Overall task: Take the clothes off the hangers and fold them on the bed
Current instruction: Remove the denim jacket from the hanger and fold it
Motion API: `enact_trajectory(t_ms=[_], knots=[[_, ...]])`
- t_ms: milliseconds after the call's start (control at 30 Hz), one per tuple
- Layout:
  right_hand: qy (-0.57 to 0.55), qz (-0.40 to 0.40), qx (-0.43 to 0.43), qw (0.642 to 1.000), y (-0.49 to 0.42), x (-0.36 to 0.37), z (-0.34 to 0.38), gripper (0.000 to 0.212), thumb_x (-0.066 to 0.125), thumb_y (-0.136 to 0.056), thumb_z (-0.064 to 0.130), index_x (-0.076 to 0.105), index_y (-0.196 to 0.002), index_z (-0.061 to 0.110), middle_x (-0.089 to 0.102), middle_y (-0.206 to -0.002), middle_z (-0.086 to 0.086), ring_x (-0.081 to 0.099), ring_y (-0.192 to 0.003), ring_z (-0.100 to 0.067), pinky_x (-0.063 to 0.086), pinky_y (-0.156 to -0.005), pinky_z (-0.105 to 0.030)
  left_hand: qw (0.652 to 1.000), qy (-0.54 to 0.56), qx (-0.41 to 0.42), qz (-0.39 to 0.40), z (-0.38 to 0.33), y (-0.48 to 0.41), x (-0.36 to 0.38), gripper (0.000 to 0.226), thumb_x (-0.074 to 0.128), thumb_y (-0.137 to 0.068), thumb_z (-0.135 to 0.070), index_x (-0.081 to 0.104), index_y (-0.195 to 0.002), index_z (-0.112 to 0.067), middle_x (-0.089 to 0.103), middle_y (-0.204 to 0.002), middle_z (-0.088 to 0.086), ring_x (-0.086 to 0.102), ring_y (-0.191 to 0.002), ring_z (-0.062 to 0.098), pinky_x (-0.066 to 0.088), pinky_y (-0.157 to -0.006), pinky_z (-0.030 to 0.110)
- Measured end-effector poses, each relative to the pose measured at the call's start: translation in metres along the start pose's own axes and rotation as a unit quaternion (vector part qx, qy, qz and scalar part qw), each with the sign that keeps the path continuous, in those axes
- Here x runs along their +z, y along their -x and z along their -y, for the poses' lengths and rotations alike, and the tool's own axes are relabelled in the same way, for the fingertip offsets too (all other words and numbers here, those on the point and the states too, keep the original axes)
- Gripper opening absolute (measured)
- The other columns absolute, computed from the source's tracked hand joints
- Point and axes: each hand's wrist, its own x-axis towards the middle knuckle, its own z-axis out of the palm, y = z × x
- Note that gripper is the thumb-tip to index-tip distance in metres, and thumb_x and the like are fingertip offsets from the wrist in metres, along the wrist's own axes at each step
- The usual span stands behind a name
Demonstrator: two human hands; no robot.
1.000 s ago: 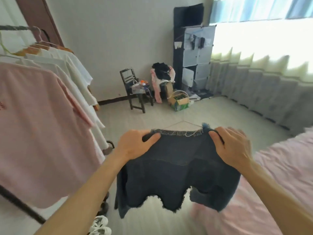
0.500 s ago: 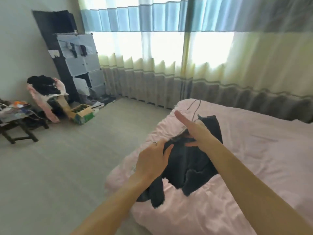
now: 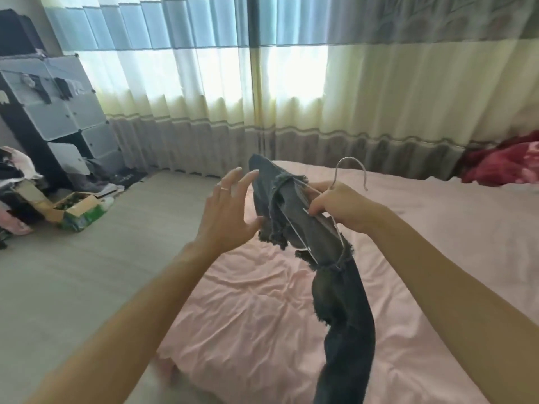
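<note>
A dark blue frayed denim garment (image 3: 344,304) hangs on a thin wire hanger (image 3: 350,170) above the pink bed (image 3: 262,316). My right hand (image 3: 341,205) grips the hanger's wire together with the garment's upper edge, the hook sticking up beside it. My left hand (image 3: 227,211) is spread with straight fingers, its fingertips and thumb touching the garment's left side. One part of the garment sticks up between my hands; the rest dangles down toward the bed's near edge.
Long curtains (image 3: 262,97) cover the window behind the bed. A red blanket (image 3: 501,164) lies at the bed's far right. A cube cabinet (image 3: 52,106), a cardboard box (image 3: 78,208) and piled clothes (image 3: 14,176) stand at the left. Grey floor (image 3: 87,272) runs beside the bed.
I have turned from the clothes rack to the bed. My left hand let go of the garment and spread out; the garment now hangs down from my right hand with the hanger tilted.
</note>
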Motion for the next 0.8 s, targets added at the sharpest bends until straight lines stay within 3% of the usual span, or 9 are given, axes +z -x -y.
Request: enact_trajectory(t_ms=[67, 133, 200, 267, 367, 433, 500, 633, 800], knots=[[-0.028, 0.025, -0.017, 0.999, 0.003, -0.009, -0.007, 0.041, 0.054, -0.072, -0.008, 0.064, -0.112, -0.008, 0.062, -0.092, -0.014, 0.059, -0.085, -0.024, 0.049, -0.072, -0.034, 0.997, -0.046, 0.067, 0.011, 0.003, -0.018, -0.002, 0.092, 0.068, -0.075, -0.055, 0.027, -0.154, -0.031, 0.025, -0.16, 0.011, 0.032, -0.141, 0.034, 0.028, -0.112, 0.051], [-0.049, 0.044, -0.024, 0.998, 0.006, -0.016, -0.012, 0.041, 0.047, -0.079, -0.018, 0.063, -0.116, -0.01, 0.061, -0.093, -0.016, 0.058, -0.083, -0.024, 0.051, -0.063, -0.024, 0.989, -0.077, 0.126, 0.019, 0.006, -0.031, -0.004, 0.082, 0.056, -0.079, -0.061, 0.033, -0.151, -0.031, 0.029, -0.159, 0.009, 0.032, -0.141, 0.033, 0.025, -0.115, 0.054], [-0.075, 0.072, -0.025, 0.994, 0.003, -0.026, -0.019, 0.041, 0.046, -0.08, -0.018, 0.067, -0.113, -0.006, 0.059, -0.092, -0.018, 0.057, -0.077, -0.025, 0.049, -0.056, -0.022, 0.977, -0.096, 0.189, 0.004, 0.009, -0.042, -0.004, 0.066, 0.049, -0.084, -0.062, 0.048, -0.139, -0.025, 0.043, -0.15, 0.004, 0.037, -0.14, 0.03, 0.027, -0.113, 0.053], [-0.098, 0.1, -0.016, 0.99, -0.008, -0.033, -0.025, 0.043, 0.054, -0.074, -0.012, 0.075, -0.106, 0.006, 0.063, -0.094, -0.02, 0.061, -0.08, -0.029, 0.054, -0.063, -0.028, 0.97, -0.09, 0.225, -0.007, 0.012, -0.054, -0.001, 0.051, 0.045, -0.088, -0.06, 0.057, -0.117, -0.019, 0.061, -0.127, 0.004, 0.052, -0.124, 0.029, 0.035, -0.104, 0.047], [-0.097, 0.099, 0.001, 0.99, -0.043, -0.042, -0.041, 0.045, 0.057, -0.065, -0.003, 0.075, -0.105, 0.007, 0.064, -0.094, -0.021, 0.062, -0.08, -0.028, 0.054, -0.065, -0.029, 0.98, -0.037, 0.189, 0.053, 0.02, -0.076, 0.023, 0.044, 0.038, -0.093, -0.057, 0.053, -0.104, -0.017, 0.068, -0.091, 0.008, 0.063, -0.087, 0.033, 0.04, -0.072, 0.038], [-0.087, 0.092, 0.023, 0.992, -0.076, -0.041, -0.058, 0.041, 0.053, -0.073, -0.007, 0.074, -0.106, 0.005, 0.067, -0.092, -0.017, 0.064, -0.075, -0.023, 0.054, -0.064, -0.027, 0.983, 0.006, 0.159, 0.093, 0.035, -0.088, 0.055, 0.04, 0.042, -0.095, -0.053, 0.054, -0.106, -0.016, 0.069, -0.092, 0.01, 0.061, -0.085, 0.032, 0.029, -0.064, 0.033], [-0.063, 0.072, 0.05, 0.994, -0.117, -0.039, -0.081, 0.04, 0.055, -0.074, -0.004, 0.073, -0.107, 0.008, 0.071, -0.092, -0.008, 0.066, -0.076, -0.017, 0.054, -0.066, -0.027, 0.983, 0.036, 0.138, 0.116, 0.055, -0.101, 0.096, 0.036, 0.045, -0.096, -0.05, 0.058, -0.11, -0.019, 0.07, -0.099, 0.009, 0.06, -0.089, 0.029, 0.028, -0.066, 0.031], [0.035, 0.004, 0.119, 0.992, -0.215, -0.034, -0.152, 0.029, 0.062, -0.082, 0.0, 0.072, -0.1, 0.02, 0.07, -0.086, 0.001, 0.065, -0.08, -0.013, 0.052, -0.065, -0.022, 0.967, 0.079, 0.059, 0.235, 0.11, -0.126, 0.213, 0.026, 0.047, -0.102, -0.045, 0.057, -0.113, -0.024, 0.069, -0.105, 0.006, 0.063, -0.098, 0.029, 0.045, -0.076, 0.037], [0.154, -0.075, 0.175, 0.97, -0.334, 0.001, -0.283, 0.022, 0.063, -0.088, 0.01, 0.072, -0.098, 0.028, 0.067, -0.093, 0.005, 0.061, -0.092, -0.013, 0.043, -0.076, -0.022, 0.932, 0.098, -0.037, 0.346, 0.171, -0.131, 0.388, 0.029, 0.042, -0.103, -0.048, 0.057, -0.116, -0.027, 0.064, -0.113, 0.005, 0.059, -0.108, 0.028, 0.045, -0.081, 0.037]])
